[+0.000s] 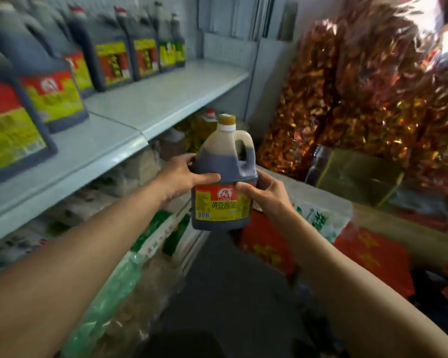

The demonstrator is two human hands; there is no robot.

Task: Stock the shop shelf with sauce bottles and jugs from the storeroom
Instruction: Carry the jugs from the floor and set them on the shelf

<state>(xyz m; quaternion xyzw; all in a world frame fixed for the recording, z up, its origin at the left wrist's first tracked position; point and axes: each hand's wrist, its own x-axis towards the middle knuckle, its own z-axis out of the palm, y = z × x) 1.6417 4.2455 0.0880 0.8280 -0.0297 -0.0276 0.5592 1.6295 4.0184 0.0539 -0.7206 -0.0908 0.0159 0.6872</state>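
Now: jug [224, 174] upright, dark sauce, yellow cap, red-yellow label | left hand [181, 177], right hand [265, 192] fingers clamped round it

The jug [224, 174] looked like translucent plastic, smooth, with a glossy paper label and a matt yellow cap. The shelf [150, 104] at left was pale painted metal, smooth with a soft sheen. Far right, packets [367, 99] glittered like crinkled foil. A cardboard box [354, 174] nearby looked matt.
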